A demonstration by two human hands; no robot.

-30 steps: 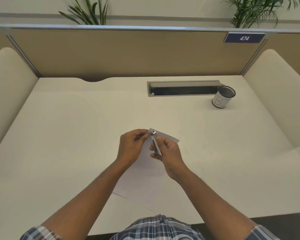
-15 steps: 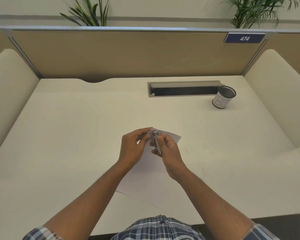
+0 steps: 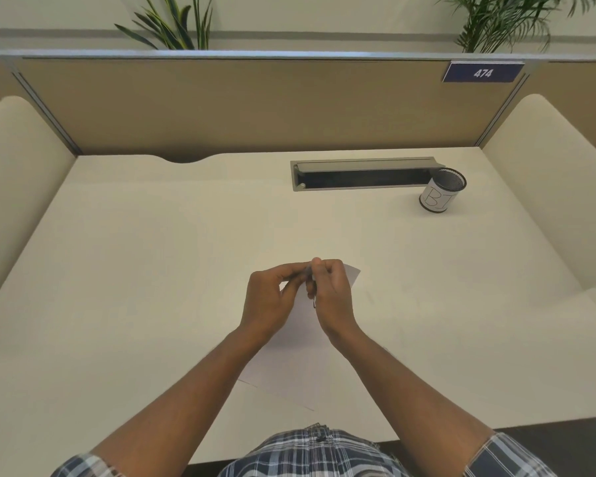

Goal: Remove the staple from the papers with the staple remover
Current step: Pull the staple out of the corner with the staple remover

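- Papers (image 3: 300,352): white sheets lying flat on the worktop near the middle of its front edge, skewed to that edge, with the far corner lifted between the two hands.
- Staple remover (image 3: 313,294): a slim metal and dark tool, mostly hidden; only a short length shows below the right fingers, against the papers' raised corner. The staple itself is too small to make out.
- Right hand (image 3: 332,297): fingers curled round the staple remover, thumb tip uppermost at the paper corner.
- Left hand (image 3: 272,301): thumb and fingers pinching the papers' raised corner, just beside the right hand and touching it at the fingertips.
- Worktop (image 3: 152,270): pale cream desk, with a curved notch in its back edge left of centre.
- Tray (image 3: 365,173): grey recessed slot along the back edge, right of centre.
- Cup (image 3: 441,191): black mesh with a white band, upright at the tray's right end.
- Partition (image 3: 221,105): tan panel behind the back edge, carrying a blue sign (image 3: 483,72) reading 474; plants (image 3: 172,25) rise behind it.
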